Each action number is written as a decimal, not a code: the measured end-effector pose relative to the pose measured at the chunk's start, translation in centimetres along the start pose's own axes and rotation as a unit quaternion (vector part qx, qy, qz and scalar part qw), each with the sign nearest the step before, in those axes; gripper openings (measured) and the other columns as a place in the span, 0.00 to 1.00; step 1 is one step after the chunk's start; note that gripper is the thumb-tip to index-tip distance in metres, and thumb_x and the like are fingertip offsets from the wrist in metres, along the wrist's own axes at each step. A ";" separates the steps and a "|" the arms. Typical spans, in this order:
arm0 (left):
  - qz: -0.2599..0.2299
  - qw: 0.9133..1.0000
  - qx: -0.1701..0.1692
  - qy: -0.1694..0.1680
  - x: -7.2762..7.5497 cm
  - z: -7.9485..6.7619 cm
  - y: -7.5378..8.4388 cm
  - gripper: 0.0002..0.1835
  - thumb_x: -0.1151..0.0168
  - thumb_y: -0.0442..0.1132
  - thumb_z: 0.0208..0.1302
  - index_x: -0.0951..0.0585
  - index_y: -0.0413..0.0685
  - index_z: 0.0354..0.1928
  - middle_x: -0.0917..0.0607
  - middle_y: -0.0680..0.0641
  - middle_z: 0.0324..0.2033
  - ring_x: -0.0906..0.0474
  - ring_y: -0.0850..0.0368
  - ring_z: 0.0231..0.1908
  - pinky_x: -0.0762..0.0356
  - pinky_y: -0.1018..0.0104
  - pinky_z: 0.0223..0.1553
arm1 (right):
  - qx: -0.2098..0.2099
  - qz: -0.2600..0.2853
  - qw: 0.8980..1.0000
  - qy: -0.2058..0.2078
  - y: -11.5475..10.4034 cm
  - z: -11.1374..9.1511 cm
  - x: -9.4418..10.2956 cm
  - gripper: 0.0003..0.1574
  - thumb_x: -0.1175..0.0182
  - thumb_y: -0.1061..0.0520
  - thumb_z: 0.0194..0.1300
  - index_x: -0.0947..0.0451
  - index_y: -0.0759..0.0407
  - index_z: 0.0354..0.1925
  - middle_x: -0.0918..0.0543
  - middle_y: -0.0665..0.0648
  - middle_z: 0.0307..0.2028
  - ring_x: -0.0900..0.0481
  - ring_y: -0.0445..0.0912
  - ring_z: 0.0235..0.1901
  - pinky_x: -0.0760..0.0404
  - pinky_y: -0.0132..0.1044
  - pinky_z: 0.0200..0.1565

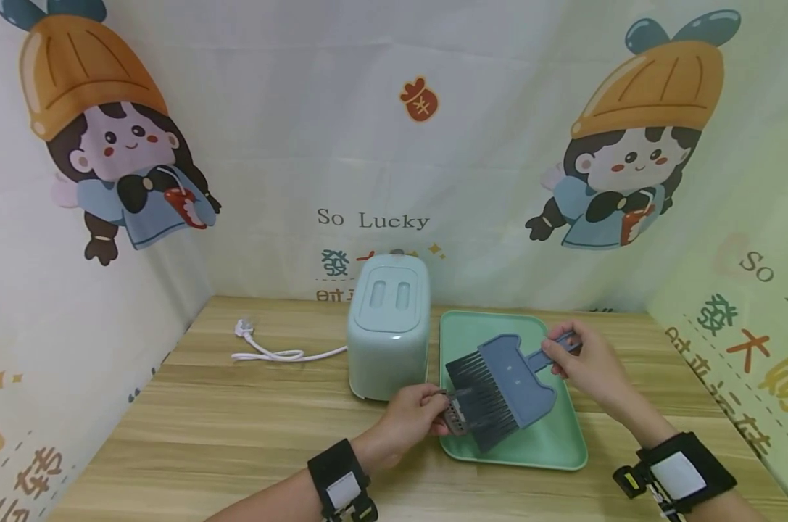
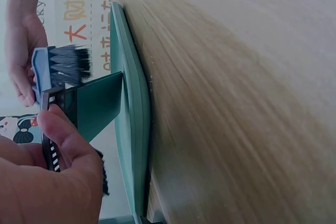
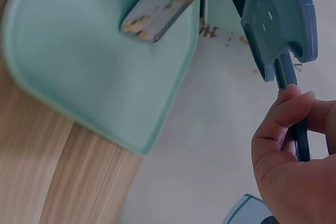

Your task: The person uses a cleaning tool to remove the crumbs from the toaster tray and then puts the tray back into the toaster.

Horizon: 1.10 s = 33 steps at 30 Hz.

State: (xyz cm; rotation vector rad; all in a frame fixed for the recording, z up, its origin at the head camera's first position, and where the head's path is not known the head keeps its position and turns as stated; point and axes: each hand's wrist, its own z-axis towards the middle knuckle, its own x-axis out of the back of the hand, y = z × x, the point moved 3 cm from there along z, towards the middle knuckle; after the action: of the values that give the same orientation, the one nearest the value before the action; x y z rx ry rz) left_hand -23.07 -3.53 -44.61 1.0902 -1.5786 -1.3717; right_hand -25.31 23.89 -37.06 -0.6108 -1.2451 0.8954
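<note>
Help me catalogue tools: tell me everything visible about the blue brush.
The brush has a wide, plastic-looking blue head, dark bristles and a slim handle. The right hand pinches the handle, holding it tilted above the green tray, bristles toward the crumb tray in the left hand; whether they touch it is unclear.

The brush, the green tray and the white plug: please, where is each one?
Brush [image 1: 516, 380]: head view, on its blue body.
Green tray [image 3: 79, 77]: right wrist view, on its bare floor.
White plug [image 1: 243, 328]: head view, on its body.
</note>
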 end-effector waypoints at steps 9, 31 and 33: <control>0.001 1.000 0.003 0.004 0.2 -0.1 -0.1 0.11 0.49 0.33 0.68 0.22 0.34 0.47 0.16 0.46 0.30 0.22 0.61 0.25 0.20 0.71 0.29 | 0.011 -0.012 1.000 0.024 -0.8 0.3 1.0 0.13 0.41 0.56 0.68 0.30 0.63 0.43 0.23 0.63 0.29 0.20 0.49 0.23 0.19 0.36 0.23; 0.003 1.000 0.007 0.002 -0.2 -0.1 -0.2 0.12 0.49 0.33 0.68 0.22 0.35 0.48 0.16 0.46 0.30 0.22 0.61 0.25 0.20 0.71 0.29 | 0.051 -0.048 0.996 0.049 -1.8 0.2 1.5 0.09 0.40 0.57 0.67 0.29 0.61 0.40 0.23 0.60 0.27 0.21 0.47 0.20 0.19 0.39 0.21; 0.003 1.000 0.004 0.003 -0.2 0.0 -0.4 0.12 0.49 0.33 0.68 0.22 0.35 0.47 0.16 0.46 0.29 0.22 0.61 0.24 0.20 0.71 0.29 | 0.055 -0.033 0.997 0.033 -2.4 0.5 0.9 0.10 0.40 0.56 0.67 0.29 0.60 0.41 0.22 0.61 0.26 0.21 0.47 0.20 0.19 0.40 0.21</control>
State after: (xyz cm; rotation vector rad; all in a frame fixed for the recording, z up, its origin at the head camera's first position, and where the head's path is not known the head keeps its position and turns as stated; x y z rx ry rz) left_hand -22.98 -3.41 -44.99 1.0937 -1.5823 -1.3579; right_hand -25.12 23.35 -34.52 -0.5050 -1.1426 0.8754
